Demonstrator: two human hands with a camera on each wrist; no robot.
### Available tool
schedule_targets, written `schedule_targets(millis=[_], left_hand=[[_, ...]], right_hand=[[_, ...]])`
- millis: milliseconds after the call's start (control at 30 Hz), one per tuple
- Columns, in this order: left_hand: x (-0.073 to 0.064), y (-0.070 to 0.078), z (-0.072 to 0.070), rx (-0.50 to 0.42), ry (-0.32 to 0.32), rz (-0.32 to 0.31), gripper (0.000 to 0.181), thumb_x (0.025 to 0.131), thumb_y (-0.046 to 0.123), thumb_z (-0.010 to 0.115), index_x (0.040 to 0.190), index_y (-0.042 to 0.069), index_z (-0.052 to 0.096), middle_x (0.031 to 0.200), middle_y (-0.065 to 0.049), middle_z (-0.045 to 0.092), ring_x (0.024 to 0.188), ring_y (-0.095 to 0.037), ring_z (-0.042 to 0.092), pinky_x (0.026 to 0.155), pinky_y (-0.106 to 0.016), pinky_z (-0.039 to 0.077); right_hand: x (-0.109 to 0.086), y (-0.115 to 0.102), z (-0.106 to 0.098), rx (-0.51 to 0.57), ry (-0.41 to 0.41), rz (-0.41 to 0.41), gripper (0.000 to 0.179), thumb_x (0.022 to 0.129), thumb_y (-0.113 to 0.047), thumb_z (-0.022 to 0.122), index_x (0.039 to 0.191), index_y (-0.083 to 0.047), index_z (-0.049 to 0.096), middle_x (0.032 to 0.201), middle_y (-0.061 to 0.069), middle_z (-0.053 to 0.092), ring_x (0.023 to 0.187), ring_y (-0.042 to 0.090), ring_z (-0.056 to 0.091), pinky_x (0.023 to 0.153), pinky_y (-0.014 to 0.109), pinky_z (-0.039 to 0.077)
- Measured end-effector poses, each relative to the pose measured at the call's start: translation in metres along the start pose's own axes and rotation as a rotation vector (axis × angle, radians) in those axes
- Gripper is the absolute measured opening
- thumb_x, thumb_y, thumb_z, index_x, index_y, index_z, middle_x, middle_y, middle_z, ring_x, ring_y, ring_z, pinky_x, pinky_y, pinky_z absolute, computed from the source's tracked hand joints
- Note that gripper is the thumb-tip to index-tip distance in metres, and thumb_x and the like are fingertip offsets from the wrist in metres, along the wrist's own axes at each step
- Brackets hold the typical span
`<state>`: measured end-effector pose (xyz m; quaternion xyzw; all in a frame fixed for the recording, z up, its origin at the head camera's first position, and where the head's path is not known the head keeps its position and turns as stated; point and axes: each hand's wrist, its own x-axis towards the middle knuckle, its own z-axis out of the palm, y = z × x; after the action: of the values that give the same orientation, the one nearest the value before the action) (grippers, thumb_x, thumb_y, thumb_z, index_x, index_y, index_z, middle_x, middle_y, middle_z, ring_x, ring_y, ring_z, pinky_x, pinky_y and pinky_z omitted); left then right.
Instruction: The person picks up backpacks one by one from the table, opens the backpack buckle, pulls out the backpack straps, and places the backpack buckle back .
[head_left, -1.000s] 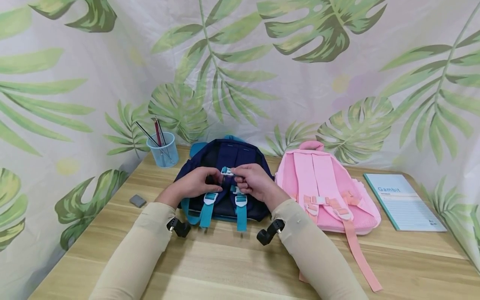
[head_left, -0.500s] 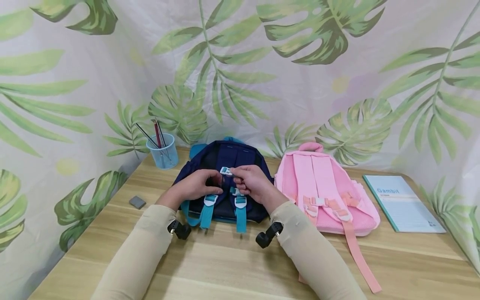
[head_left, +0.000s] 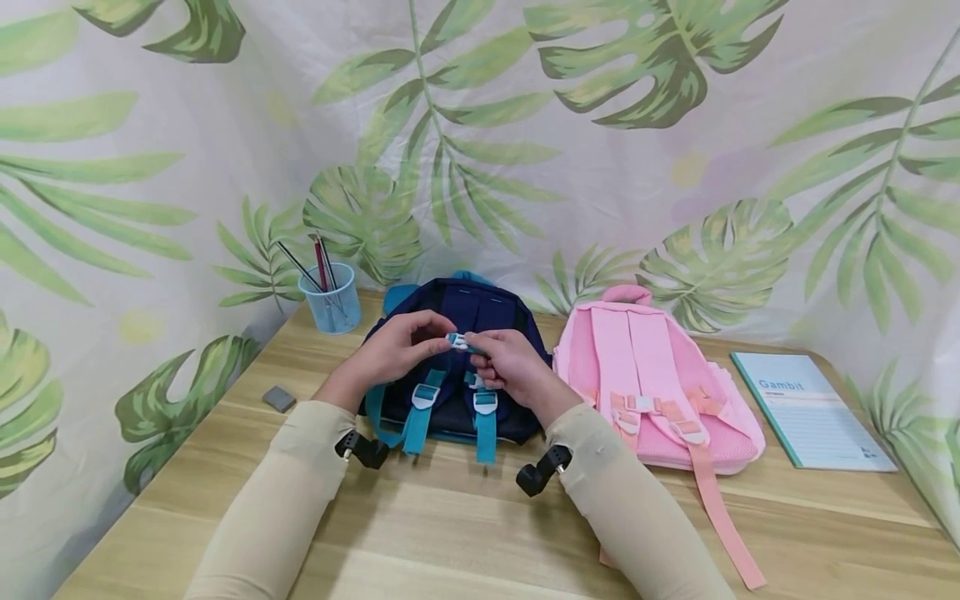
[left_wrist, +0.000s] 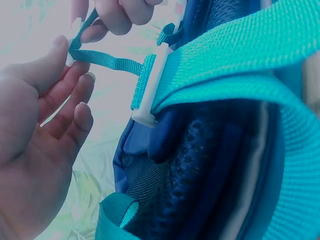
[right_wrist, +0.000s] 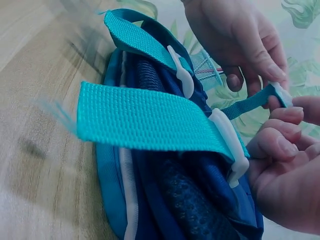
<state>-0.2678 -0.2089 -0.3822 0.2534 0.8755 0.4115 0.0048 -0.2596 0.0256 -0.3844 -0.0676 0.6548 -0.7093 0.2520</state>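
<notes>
A small white buckle (head_left: 458, 341) on a narrow teal strap (left_wrist: 110, 61) is held up in front of the navy backpack (head_left: 491, 304). My left hand (head_left: 397, 348) pinches its left end between thumb and fingers. From the other side my right hand (head_left: 516, 367) grips the buckle's right end, its remaining fingers curled in. Most of the buckle is hidden by fingertips in both wrist views. Below the hands, two wide teal webbing straps (head_left: 486, 433) run through white strap adjusters (right_wrist: 230, 145) and hang down the backpack's front.
To the right lies a pink backpack (head_left: 618, 333) with a loose strap (head_left: 720, 517) trailing toward the front edge. A notebook (head_left: 813, 408) is at far right. A blue pen cup (head_left: 333, 304) and a grey eraser (head_left: 279, 398) are on the left of the wooden table (head_left: 450, 533).
My left hand has risen and moved right, so its thumb and fingers now meet at the buckle's left end. My right hand has kept its grip with little movement.
</notes>
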Motion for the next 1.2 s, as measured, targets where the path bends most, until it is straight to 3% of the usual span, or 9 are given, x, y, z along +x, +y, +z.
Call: schedule_targets(millis=[167, 367, 667, 967, 1200], left_hand=[[-0.0001, -0.0030, 0.0014, -0.002, 0.022, -0.014, 0.025, 0.109, 0.015, 0.065, 0.131, 0.004, 0.068, 0.124, -0.015, 0.073, 0.103, -0.025, 0.068, 0.095, -0.045, 0.058], [-0.0022, -0.0058, 0.0020, -0.009, 0.034, -0.018, 0.025, 0.109, 0.013, 0.064, 0.132, 0.003, 0.067, 0.126, -0.016, 0.073, 0.105, -0.027, 0.068, 0.095, -0.045, 0.057], [-0.0024, -0.0066, 0.0021, -0.031, 0.020, -0.013, 0.026, 0.109, 0.013, 0.065, 0.133, 0.003, 0.066, 0.125, -0.016, 0.072, 0.107, -0.027, 0.068, 0.098, -0.045, 0.057], [-0.0028, -0.0075, 0.0036, -0.038, 0.008, -0.007, 0.026, 0.109, 0.015, 0.066, 0.132, 0.004, 0.067, 0.124, -0.014, 0.073, 0.109, -0.026, 0.069, 0.098, -0.044, 0.057], [-0.0021, -0.0049, 0.0041, -0.014, 0.007, 0.033, 0.025, 0.108, 0.017, 0.067, 0.131, 0.006, 0.069, 0.119, -0.012, 0.074, 0.103, -0.024, 0.067, 0.091, -0.037, 0.056]], right_hand=[[-0.0010, 0.0015, -0.0053, 0.038, -0.006, 0.028, 0.029, 0.116, -0.024, 0.051, 0.122, 0.001, 0.066, 0.079, 0.001, 0.054, 0.064, 0.013, 0.043, 0.054, 0.020, 0.040], [-0.0006, 0.0016, -0.0056, -0.020, 0.005, 0.033, 0.031, 0.112, -0.015, 0.059, 0.127, 0.012, 0.063, 0.078, 0.001, 0.056, 0.063, 0.012, 0.046, 0.055, 0.020, 0.043], [0.0021, 0.0045, -0.0025, 0.006, 0.024, 0.037, 0.026, 0.112, -0.014, 0.059, 0.121, 0.010, 0.065, 0.077, 0.001, 0.054, 0.060, 0.011, 0.045, 0.053, 0.019, 0.041], [0.0029, 0.0033, -0.0018, -0.004, 0.056, 0.023, 0.032, 0.110, -0.019, 0.064, 0.122, 0.012, 0.066, 0.075, 0.000, 0.052, 0.058, 0.011, 0.043, 0.051, 0.018, 0.040], [0.0028, 0.0030, -0.0012, -0.043, 0.061, 0.002, 0.031, 0.109, -0.014, 0.063, 0.124, 0.013, 0.066, 0.073, -0.001, 0.051, 0.057, 0.010, 0.042, 0.050, 0.018, 0.039]])
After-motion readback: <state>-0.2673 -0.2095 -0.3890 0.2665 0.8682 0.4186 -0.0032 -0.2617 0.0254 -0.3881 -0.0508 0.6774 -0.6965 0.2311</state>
